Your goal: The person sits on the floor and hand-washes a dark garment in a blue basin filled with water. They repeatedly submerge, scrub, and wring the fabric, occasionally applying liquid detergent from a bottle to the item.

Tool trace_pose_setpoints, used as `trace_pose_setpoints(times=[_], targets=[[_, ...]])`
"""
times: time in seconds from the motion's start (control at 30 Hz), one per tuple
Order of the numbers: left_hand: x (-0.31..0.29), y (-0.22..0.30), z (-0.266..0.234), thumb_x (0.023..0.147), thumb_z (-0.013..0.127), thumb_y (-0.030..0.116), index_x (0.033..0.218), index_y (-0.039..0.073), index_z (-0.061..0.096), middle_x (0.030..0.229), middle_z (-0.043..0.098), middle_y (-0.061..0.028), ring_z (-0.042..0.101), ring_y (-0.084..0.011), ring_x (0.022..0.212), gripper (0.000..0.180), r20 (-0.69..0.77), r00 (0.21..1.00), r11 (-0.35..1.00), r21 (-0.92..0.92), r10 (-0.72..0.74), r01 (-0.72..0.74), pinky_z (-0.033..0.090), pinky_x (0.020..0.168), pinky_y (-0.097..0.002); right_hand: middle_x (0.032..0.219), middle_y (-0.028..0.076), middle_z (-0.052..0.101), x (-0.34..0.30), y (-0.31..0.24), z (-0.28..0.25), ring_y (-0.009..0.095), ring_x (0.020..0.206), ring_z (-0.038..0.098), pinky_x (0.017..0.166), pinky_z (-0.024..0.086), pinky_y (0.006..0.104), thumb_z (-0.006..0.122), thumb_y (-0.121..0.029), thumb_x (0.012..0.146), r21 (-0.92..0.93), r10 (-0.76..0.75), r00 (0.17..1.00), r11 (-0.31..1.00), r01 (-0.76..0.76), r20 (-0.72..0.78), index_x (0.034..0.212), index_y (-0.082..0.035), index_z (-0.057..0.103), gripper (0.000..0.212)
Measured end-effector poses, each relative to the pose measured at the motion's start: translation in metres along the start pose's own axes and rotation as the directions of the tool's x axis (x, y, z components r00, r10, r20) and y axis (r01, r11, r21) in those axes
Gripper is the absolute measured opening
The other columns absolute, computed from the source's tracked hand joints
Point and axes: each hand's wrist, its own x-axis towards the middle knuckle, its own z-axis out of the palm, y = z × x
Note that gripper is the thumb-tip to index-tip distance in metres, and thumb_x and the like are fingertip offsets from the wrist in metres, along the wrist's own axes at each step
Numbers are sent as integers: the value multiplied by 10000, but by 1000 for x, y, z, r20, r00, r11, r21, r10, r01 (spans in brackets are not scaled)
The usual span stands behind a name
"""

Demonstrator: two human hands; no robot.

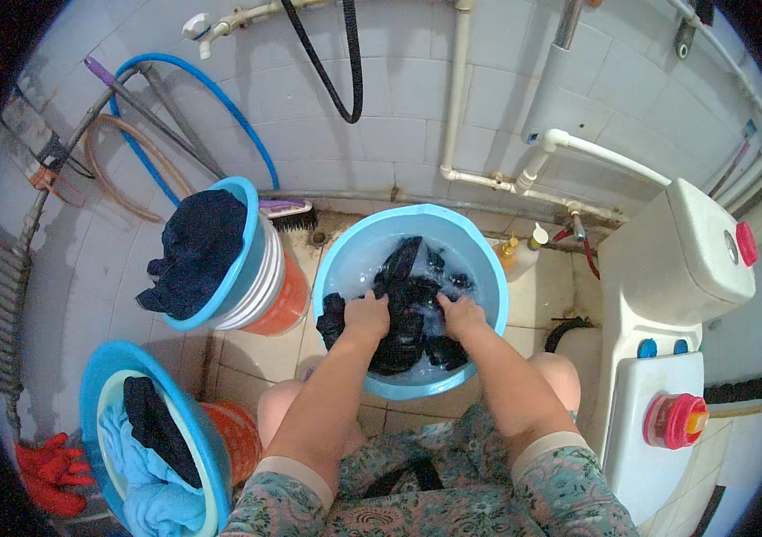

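Observation:
A round light-blue basin [330, 259] of soapy water stands on the floor between my knees. In it lies a wet black garment [406, 309], partly under the water, its kind not clear. My left hand [367, 316] is closed on the cloth at the left side, and a bunch of it hangs over the rim beside my wrist. At the right side my right hand [461, 315] is closed on another part of the same cloth. Suds cover the water around it, and the fingertips of both hands are partly hidden.
To the left, a blue basin [242, 190] heaped with dark clothes [202, 246] sits on an orange-and-white bucket [280, 291]. Nearer, another basin [103, 376] holds light-blue and black cloth. Behind are a scrubbing brush [289, 210] and pump bottles [524, 255]; a toilet [658, 394] stands right.

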Motion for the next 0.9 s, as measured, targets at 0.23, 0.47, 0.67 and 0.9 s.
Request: trace_pose_setpoints(times=[0.23, 0.47, 0.67, 0.9], targets=[[18, 0, 6, 838, 519, 416, 1250, 105, 520, 1145, 581, -163, 581, -272, 1041, 516, 7, 998, 527, -850, 70, -31, 455, 880, -407, 1057, 145, 569, -47, -22, -62, 337, 1009, 550, 850, 472, 425, 612, -72, 674, 305, -22, 864, 931, 201, -503, 1038, -152, 624, 373], [-60, 15, -75, 867, 379, 647, 1249, 97, 503, 1150, 578, -90, 586, -248, 988, 680, -135, 945, -630, -771, 299, 90, 466, 872, -399, 946, 119, 505, -100, -77, -74, 333, 947, 489, 885, 406, 455, 641, -32, 541, -62, -646, 297, 473, 879, -703, 923, -114, 610, 392], [-34, -6, -24, 932, 414, 377, 1264, 104, 463, 1232, 510, -92, 491, -240, 1125, 433, -514, 841, -718, -650, 171, -251, 392, 967, -410, 1125, 101, 514, -119, -93, -82, 360, 1179, 419, 1072, 192, 562, 698, -114, 560, -148, -548, 180, 500, 853, -817, 1121, -162, 563, 579], [-25, 11, -25, 965, 353, 321, 1320, 131, 403, 1347, 427, -88, 416, -229, 1241, 405, -654, 710, -866, -483, 261, -127, 341, 1038, -393, 1189, 139, 529, -91, -91, -87, 375, 1240, 394, 1053, 173, 593, 629, -91, 658, 31, -279, 248, 605, 796, -928, 1123, -139, 570, 472]])
